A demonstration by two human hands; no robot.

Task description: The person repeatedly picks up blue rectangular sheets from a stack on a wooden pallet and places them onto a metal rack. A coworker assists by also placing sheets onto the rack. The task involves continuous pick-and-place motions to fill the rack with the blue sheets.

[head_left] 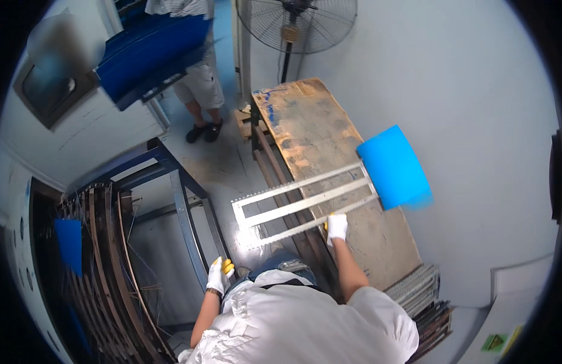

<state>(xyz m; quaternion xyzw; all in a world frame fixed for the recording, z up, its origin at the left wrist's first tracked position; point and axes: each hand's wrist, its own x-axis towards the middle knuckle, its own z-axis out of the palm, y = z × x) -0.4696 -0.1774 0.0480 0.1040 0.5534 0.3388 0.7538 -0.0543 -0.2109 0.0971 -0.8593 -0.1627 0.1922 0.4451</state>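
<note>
A pale metal frame with three long rails and toothed outer edges (281, 210) lies tilted across the table's left edge, its left end out over the floor. My right hand (337, 228), in a white glove with yellow on the finger side, is closed around its near rail. At the frame's right end is a bright blue sheet (395, 168); whether they are joined I cannot tell. My left hand (218, 276), gloved alike, hangs beside the dark blue rack (182, 206) with fingers curled in and nothing visible in them.
The worn wooden table (320, 121) runs along the right wall. Beyond it stands a fan (293, 30). A person (202, 91) stands in the doorway behind a blurred dark blue panel (153, 57). Brown racking (105, 242) is at left; stacked metal frames (417, 291) are at lower right.
</note>
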